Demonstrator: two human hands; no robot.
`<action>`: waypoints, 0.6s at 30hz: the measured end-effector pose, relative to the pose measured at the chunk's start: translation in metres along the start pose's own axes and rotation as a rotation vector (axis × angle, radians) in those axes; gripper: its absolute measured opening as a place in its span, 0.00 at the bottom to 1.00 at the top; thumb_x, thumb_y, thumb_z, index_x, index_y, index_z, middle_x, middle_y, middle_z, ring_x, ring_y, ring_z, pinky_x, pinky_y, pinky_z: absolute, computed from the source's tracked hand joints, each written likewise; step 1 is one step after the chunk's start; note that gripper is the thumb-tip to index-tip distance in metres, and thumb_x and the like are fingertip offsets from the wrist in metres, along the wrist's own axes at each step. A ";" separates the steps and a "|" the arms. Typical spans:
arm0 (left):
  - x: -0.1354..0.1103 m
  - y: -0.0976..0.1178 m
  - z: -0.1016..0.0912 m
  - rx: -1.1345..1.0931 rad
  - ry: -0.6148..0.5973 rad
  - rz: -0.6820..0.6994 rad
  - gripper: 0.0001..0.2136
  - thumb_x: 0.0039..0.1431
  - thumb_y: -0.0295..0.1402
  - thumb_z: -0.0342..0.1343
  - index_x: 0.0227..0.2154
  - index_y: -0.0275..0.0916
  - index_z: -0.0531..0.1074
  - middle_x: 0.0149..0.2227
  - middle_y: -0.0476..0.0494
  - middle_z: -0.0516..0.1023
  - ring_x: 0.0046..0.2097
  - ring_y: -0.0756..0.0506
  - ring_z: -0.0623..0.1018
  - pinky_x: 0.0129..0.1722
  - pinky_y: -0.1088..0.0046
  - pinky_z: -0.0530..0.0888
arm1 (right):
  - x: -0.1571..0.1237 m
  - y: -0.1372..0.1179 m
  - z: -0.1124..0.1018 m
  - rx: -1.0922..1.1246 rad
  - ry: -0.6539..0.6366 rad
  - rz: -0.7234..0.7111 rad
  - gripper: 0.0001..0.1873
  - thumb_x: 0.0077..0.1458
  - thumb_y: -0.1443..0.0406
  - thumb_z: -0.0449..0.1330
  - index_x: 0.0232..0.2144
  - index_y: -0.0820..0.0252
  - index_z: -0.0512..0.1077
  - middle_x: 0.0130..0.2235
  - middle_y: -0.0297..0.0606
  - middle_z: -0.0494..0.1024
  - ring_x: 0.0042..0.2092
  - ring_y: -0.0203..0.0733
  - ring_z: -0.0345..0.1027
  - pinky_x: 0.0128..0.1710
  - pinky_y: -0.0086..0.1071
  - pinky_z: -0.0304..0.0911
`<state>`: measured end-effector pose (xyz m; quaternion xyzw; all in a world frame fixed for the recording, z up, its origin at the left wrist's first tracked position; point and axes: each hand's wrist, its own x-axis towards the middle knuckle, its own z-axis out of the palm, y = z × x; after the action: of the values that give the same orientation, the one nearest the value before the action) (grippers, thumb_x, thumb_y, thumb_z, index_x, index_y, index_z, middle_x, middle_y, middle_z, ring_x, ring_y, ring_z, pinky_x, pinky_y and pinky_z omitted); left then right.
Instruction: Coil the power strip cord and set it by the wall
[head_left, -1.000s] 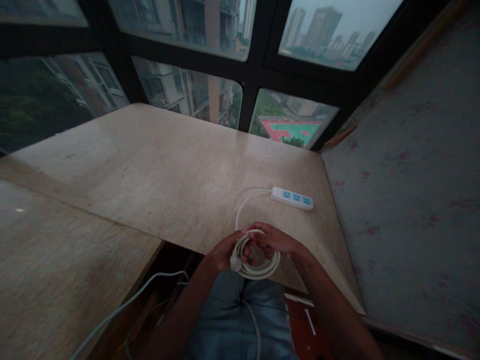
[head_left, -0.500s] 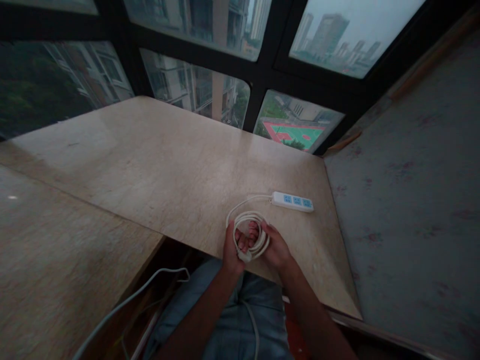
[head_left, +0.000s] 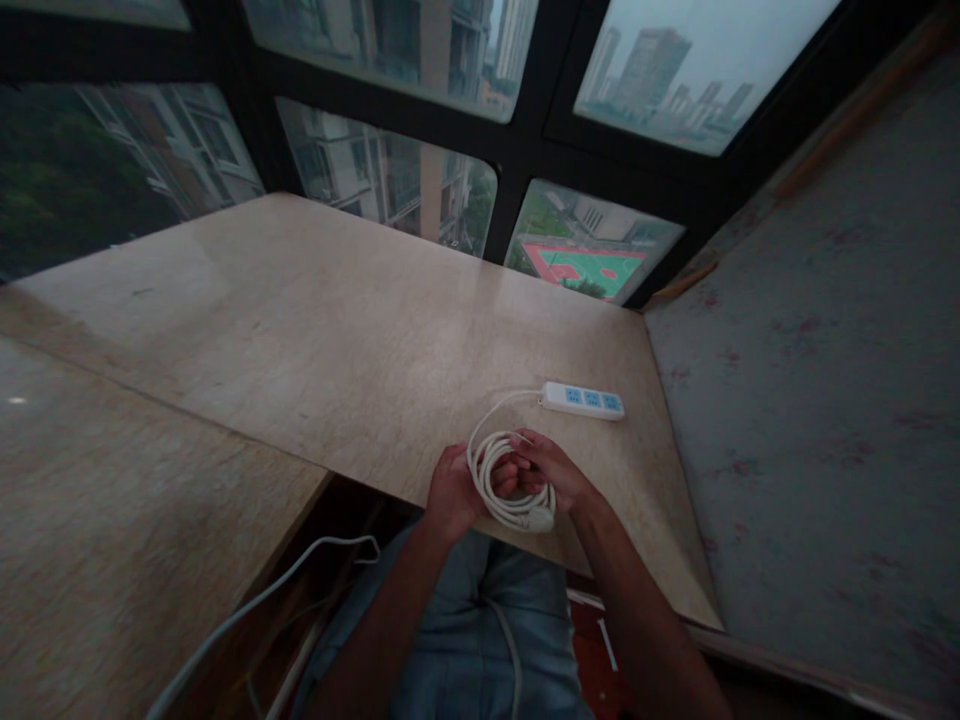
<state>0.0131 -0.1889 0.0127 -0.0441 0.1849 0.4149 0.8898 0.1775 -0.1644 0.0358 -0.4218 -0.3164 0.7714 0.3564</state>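
A white power strip (head_left: pixel 582 400) with blue sockets lies on the beige stone sill (head_left: pixel 337 340) near its right side. Its white cable runs left and down into a coil (head_left: pixel 504 492) held above the sill's front edge. My left hand (head_left: pixel 452 492) grips the coil's left side with fingers curled. My right hand (head_left: pixel 551 470) is closed over the coil's right side, and the white plug (head_left: pixel 540 519) hangs at the coil's lower right.
Dark-framed windows (head_left: pixel 517 150) stand behind the sill. A grey patterned wall (head_left: pixel 810 380) closes off the right. A lower stone surface (head_left: pixel 112 520) sits at the left. A second white cable (head_left: pixel 255 605) trails below the sill beside my jeans (head_left: pixel 465 640).
The coil has turned in my hands: the plug went from the coil's lower left to its lower right. Both hands shifted slightly toward me along the sill's front edge.
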 end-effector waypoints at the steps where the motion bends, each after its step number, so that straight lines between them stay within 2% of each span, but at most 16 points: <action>1: 0.000 0.002 0.000 0.028 0.007 -0.013 0.17 0.60 0.38 0.46 0.36 0.29 0.76 0.27 0.35 0.80 0.29 0.42 0.81 0.36 0.64 0.77 | 0.000 -0.004 -0.002 -0.041 -0.049 0.041 0.22 0.46 0.53 0.67 0.28 0.58 0.61 0.20 0.20 0.61 0.14 0.20 0.40 0.11 0.18 0.42; 4: 0.004 0.001 0.001 0.135 0.121 -0.032 0.18 0.62 0.38 0.46 0.33 0.29 0.76 0.24 0.37 0.80 0.25 0.44 0.79 0.31 0.66 0.77 | 0.001 -0.015 -0.005 -0.172 -0.188 0.166 0.22 0.46 0.52 0.67 0.31 0.58 0.62 0.20 0.19 0.60 0.14 0.21 0.41 0.11 0.17 0.42; 6: 0.006 -0.003 0.001 0.194 0.185 -0.067 0.19 0.63 0.40 0.47 0.30 0.29 0.76 0.22 0.38 0.79 0.23 0.44 0.79 0.29 0.67 0.77 | 0.005 -0.023 -0.004 -0.279 -0.288 0.251 0.22 0.46 0.52 0.67 0.34 0.59 0.64 0.20 0.20 0.61 0.15 0.22 0.45 0.11 0.18 0.44; 10: 0.009 -0.006 0.000 0.244 0.149 -0.117 0.20 0.62 0.43 0.51 0.27 0.30 0.75 0.17 0.42 0.75 0.19 0.45 0.77 0.26 0.68 0.76 | 0.020 -0.037 0.004 -0.561 -0.423 0.332 0.22 0.45 0.54 0.68 0.37 0.61 0.68 0.21 0.23 0.67 0.18 0.25 0.55 0.12 0.18 0.47; 14: 0.010 -0.004 0.004 0.175 0.149 -0.089 0.23 0.63 0.48 0.47 0.21 0.34 0.70 0.11 0.51 0.65 0.11 0.53 0.63 0.20 0.71 0.73 | 0.038 -0.044 0.013 -0.809 -0.420 0.294 0.20 0.45 0.55 0.68 0.33 0.62 0.68 0.18 0.24 0.68 0.15 0.27 0.55 0.11 0.20 0.51; 18: 0.010 -0.003 0.009 0.053 0.112 -0.012 0.29 0.64 0.52 0.39 0.18 0.34 0.67 0.08 0.55 0.54 0.09 0.55 0.53 0.14 0.76 0.65 | 0.043 -0.043 0.012 -0.671 -0.328 0.281 0.20 0.47 0.53 0.66 0.35 0.62 0.68 0.21 0.28 0.73 0.17 0.30 0.61 0.13 0.22 0.56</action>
<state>0.0238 -0.1821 0.0171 -0.0447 0.2452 0.4015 0.8813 0.1626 -0.1083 0.0564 -0.4251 -0.5429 0.7235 0.0343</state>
